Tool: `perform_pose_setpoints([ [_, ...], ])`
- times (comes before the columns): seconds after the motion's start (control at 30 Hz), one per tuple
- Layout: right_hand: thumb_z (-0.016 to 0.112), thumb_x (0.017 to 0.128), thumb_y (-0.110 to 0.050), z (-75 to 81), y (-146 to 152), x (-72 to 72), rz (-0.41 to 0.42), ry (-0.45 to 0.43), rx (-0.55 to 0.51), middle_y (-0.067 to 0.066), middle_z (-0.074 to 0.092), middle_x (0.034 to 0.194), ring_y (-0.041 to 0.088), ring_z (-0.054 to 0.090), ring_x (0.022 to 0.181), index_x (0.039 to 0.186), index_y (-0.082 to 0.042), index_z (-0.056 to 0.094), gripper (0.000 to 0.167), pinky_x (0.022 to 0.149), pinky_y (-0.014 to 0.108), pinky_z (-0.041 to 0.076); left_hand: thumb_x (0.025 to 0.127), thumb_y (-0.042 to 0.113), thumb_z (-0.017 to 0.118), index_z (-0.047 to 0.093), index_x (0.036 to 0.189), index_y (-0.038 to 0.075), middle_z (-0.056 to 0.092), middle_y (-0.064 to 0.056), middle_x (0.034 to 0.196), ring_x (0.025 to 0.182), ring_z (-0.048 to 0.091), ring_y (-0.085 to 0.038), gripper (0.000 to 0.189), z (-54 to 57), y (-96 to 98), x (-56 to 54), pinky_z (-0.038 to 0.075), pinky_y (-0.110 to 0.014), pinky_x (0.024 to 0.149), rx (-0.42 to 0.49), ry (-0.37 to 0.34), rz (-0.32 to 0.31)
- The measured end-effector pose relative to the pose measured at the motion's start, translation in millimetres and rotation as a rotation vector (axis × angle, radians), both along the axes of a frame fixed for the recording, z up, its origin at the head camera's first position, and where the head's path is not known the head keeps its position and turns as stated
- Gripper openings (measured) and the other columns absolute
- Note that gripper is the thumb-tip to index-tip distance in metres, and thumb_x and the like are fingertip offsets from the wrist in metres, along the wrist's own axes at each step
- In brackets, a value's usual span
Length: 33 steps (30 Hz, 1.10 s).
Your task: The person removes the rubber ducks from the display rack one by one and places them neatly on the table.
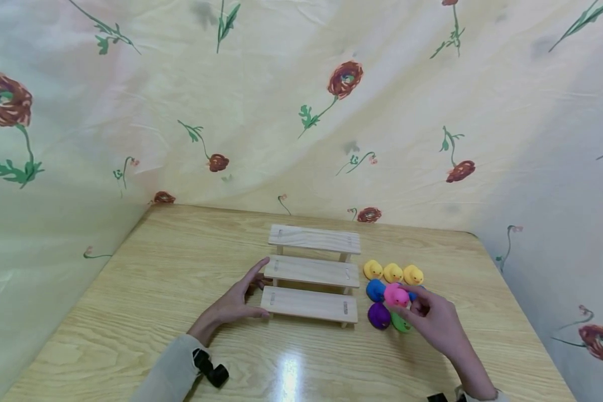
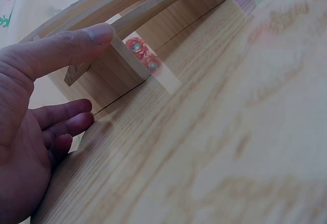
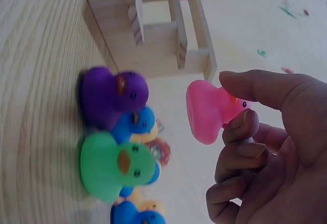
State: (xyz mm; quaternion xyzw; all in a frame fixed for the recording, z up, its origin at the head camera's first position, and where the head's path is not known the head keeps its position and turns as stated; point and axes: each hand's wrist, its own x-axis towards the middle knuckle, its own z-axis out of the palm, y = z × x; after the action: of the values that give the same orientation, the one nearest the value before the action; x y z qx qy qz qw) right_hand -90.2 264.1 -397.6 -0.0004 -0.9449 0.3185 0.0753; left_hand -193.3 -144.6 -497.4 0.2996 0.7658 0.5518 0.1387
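Note:
A pink rubber duck (image 1: 397, 294) is pinched between the thumb and fingers of my right hand (image 1: 436, 322); the right wrist view shows it raised off the table. Below and around it sit a purple duck (image 3: 102, 98), a green duck (image 3: 110, 165) and blue ducks (image 1: 376, 290), partly covered in the head view. My left hand (image 1: 233, 303) is at the left end of a three-step wooden stand (image 1: 309, 302). Its extended thumb (image 2: 76, 45) touches the lowest step, and the other fingers lie loosely beside the stand's side. The visible steps hold nothing.
Three yellow ducks (image 1: 393, 272) stand in a row behind the blue ones, right of the stand. The wood-grain table (image 1: 181, 257) extends to a flowered cloth (image 1: 261, 100) at the back and both sides.

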Motion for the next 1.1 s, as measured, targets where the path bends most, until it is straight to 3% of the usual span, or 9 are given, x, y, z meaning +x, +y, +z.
perform_pose_setpoints([
  [0.33,0.079,0.086,-0.020,-10.5,26,2.8,-0.055,-0.076,0.026,-0.004,0.049,0.066,0.002,0.038,0.055,0.125,0.001,0.066,0.047,0.049,0.022,0.033,0.080,0.022,0.086,0.009,0.161,0.034,0.050,-0.013,0.140,0.117,0.049,-0.023,0.113,-2.2,-0.2,-0.8,0.041,-0.031,0.101,-0.002,-0.003,-0.004],
  [0.53,0.077,0.088,-0.020,-10.5,39,6.0,-0.075,-0.115,0.022,-0.002,0.053,0.067,0.003,0.041,0.056,0.128,0.004,0.063,0.049,0.050,0.023,0.035,0.079,0.023,0.086,0.010,0.161,0.036,0.049,-0.012,0.141,0.118,0.047,-0.023,0.112,-0.4,-0.1,-0.8,0.040,-0.030,0.095,-0.012,-0.023,0.007],
  [1.1,0.070,0.093,-0.021,-25.6,68,15.3,-0.145,-0.354,-0.024,0.003,0.055,0.075,0.008,0.043,0.063,0.140,0.007,0.052,0.057,0.053,0.023,0.037,0.079,0.023,0.086,0.010,0.161,0.037,0.049,-0.012,0.139,0.117,0.047,-0.023,0.112,-0.3,0.2,-0.5,0.040,-0.029,0.095,-0.018,-0.031,0.011],
])
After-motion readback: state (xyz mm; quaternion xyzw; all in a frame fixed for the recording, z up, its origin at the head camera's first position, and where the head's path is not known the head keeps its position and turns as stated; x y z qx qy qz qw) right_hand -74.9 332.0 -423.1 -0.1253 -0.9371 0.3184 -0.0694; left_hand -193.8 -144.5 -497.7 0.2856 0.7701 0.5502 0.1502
